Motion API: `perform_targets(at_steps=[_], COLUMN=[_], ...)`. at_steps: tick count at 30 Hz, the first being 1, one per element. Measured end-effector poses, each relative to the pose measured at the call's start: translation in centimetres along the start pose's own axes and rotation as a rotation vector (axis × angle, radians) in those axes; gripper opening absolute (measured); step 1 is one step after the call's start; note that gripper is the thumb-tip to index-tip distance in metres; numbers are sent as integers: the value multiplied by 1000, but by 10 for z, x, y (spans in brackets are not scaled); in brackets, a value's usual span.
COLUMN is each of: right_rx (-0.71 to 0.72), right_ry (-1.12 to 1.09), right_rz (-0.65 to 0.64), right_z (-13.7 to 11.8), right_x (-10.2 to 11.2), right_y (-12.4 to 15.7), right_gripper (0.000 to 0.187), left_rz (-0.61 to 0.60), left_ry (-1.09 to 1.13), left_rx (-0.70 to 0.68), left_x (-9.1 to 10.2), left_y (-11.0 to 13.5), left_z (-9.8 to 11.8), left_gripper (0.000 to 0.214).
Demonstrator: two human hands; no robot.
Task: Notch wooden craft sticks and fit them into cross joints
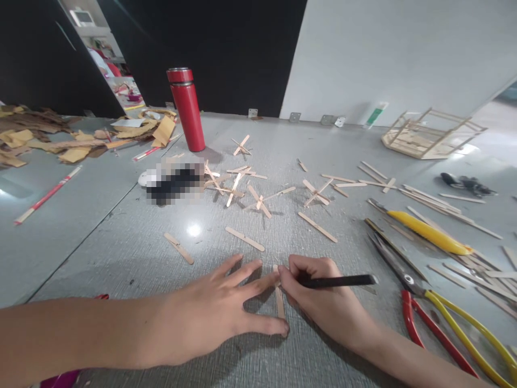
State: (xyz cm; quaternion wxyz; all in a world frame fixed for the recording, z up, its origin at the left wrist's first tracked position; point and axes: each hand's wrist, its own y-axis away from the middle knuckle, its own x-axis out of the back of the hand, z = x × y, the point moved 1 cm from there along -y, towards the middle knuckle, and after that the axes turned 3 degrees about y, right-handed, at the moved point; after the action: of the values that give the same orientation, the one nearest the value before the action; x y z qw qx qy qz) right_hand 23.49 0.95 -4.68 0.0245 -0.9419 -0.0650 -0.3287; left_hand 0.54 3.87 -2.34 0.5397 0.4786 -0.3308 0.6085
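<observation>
A popsicle stick lies lengthwise on the grey table between my hands. My left hand rests flat with its fingers spread, its index fingertip on the upper part of that stick and its thumb at the lower end. In my right hand is a slim black pen-shaped tool, gripped like a pencil; its tip is hidden by my fingers close to the stick. Loose notched sticks lie just beyond: one at the left, another in the middle and a third at the right.
Crossed-stick pieces lie farther back, before a red thermos. On the right are red-and-yellow-handled snips, a yellow cutter, scattered sticks and a wooden stick frame. Torn cardboard is heaped at the left.
</observation>
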Motion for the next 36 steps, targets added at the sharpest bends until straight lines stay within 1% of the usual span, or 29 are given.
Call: perform_targets(at_steps=[4,10,12,15,18,22,29,36], right_rx=[19,30,28,18,-4,-21,-27,-13], right_ry=[16,25,23,14,-10,-34,-42,-30], right_rz=[5,18,19,16,-3,-23,-28,-12], right_z=[-1,-2,-1,-1,-2,-4,-2,-1], right_x=[-1,-1,-1,-1,0,2,0,0], right_y=[-1,-5,-5,-4,-2,0,-1,-1], right_gripper=[40,39,39,39,40,41,42,43], left_rz=[-4,-26,-19,5,9,-18,3,1], left_ry=[3,24,25,16,9,10,13,22], left_rx=[8,18,16,5,2,12,10,15], left_x=[-2,-1,0,2,5,6,-4,-1], left_y=[1,1,1,1,0,0,1,2], left_z=[-2,-2,-1,1,2,2,-2,-1], left_gripper=[105,105,102,90,86,90,102,103])
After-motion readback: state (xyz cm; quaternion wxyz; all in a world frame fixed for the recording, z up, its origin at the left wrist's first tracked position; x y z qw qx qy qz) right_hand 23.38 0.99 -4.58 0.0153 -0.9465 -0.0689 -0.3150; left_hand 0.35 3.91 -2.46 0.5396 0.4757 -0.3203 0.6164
